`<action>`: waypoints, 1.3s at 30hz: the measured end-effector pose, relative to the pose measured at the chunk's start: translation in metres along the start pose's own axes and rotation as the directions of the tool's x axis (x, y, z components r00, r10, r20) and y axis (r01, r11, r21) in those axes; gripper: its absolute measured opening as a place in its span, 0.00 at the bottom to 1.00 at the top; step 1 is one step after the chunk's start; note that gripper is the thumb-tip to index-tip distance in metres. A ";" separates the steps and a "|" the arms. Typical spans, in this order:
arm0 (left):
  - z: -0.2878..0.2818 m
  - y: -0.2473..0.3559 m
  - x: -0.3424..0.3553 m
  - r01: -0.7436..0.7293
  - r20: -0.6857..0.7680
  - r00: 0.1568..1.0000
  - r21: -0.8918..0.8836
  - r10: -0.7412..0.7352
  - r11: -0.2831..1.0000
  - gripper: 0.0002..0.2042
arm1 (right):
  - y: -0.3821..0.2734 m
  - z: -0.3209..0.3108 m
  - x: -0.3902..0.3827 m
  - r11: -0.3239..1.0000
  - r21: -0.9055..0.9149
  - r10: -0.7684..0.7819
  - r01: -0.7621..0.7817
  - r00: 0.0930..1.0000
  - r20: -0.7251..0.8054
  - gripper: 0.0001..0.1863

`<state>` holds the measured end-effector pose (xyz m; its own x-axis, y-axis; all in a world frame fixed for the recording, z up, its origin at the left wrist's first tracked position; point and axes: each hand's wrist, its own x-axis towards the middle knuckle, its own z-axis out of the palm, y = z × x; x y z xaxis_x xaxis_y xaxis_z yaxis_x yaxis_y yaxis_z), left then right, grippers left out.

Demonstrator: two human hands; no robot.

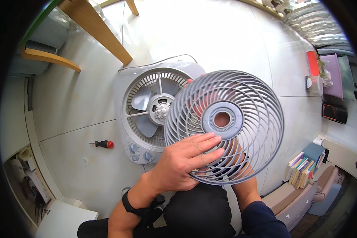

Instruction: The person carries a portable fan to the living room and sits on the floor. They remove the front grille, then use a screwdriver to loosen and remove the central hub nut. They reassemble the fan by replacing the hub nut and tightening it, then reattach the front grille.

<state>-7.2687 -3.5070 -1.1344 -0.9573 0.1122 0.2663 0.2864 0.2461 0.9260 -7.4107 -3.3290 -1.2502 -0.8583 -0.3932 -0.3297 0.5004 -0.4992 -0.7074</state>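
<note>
A round grey fan grille (261, 119) with curved bars and a ring-shaped centre is held tilted above my lap. My left hand (182, 162) is at its near left rim, fingers stretched over the front toward the centre. Part of that hand shows behind the bars. My right hand (202, 104) is behind the grille, seen through the bars, its fingertips curling over the far left rim. Beneath and to the left, a grey box fan (125, 85) lies on the floor, its blades (141, 99) and hub exposed and its right part hidden by the grille.
A red and black screwdriver (104, 144) lies on the tiled floor, left of the fan. A cord (158, 61) runs behind the fan. Wooden furniture legs (103, 33) stand at far left. Books (303, 168) and a beige padded seat (283, 198) are at right, an open cabinet (27, 182) at left.
</note>
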 end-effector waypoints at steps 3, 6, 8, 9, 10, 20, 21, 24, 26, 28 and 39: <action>0.005 -0.001 -0.001 -0.029 -0.018 0.999 0.117 0.031 0.993 0.34 | 0.004 0.002 0.008 1.000 0.025 -0.009 0.008 0.998 0.067 0.36; 0.006 -0.004 -0.008 -0.045 -0.004 0.999 0.174 0.047 0.984 0.33 | 0.006 0.006 0.012 0.999 0.035 -0.013 0.009 0.994 0.110 0.35; 0.007 -0.006 -0.012 -0.043 0.034 0.999 0.212 0.036 0.976 0.33 | 0.005 0.007 0.014 0.999 0.045 -0.017 0.011 0.991 0.136 0.34; 0.007 -0.007 -0.012 -0.066 0.014 0.998 0.209 0.065 0.976 0.33 | 0.005 0.008 0.015 0.999 0.047 -0.019 0.013 0.989 0.149 0.34; 0.008 -0.008 -0.013 -0.074 0.019 0.997 0.217 0.072 0.973 0.32 | 0.004 0.008 0.017 0.999 0.049 -0.021 0.013 0.986 0.163 0.34; 0.015 -0.023 -0.014 -0.037 0.016 0.999 0.087 0.036 0.996 0.39 | 0.004 -0.004 0.038 0.995 0.102 -0.047 0.009 0.927 0.373 0.31; 0.017 -0.026 -0.014 0.007 0.058 0.998 0.040 -0.009 0.999 0.42 | 0.003 -0.011 0.040 0.993 0.118 -0.052 0.003 0.911 0.409 0.31; 0.028 -0.034 -0.012 0.042 0.141 0.990 -0.082 -0.030 0.996 0.49 | -0.009 -0.042 0.039 0.935 0.297 0.037 -0.194 0.886 0.463 0.29; 0.037 -0.038 -0.011 0.052 0.138 0.990 -0.237 -0.019 0.970 0.51 | -0.008 -0.065 0.032 0.969 0.223 0.005 -0.103 0.916 0.401 0.29; 0.045 -0.041 -0.012 0.082 0.148 0.988 -0.336 -0.033 0.938 0.53 | -0.005 -0.085 0.022 0.981 0.181 -0.006 -0.070 0.922 0.388 0.30; 0.042 -0.041 -0.036 0.306 0.222 0.952 -0.611 -0.213 0.730 0.45 | -0.031 -0.095 -0.017 0.973 0.190 0.048 -0.129 0.924 0.379 0.25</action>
<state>-7.2445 -3.4805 -1.1929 -0.9633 0.2684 -0.0029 -0.1070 -0.3743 0.9211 -7.4224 -3.2330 -1.2823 -0.7258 -0.6804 -0.1017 0.6191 -0.5816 -0.5277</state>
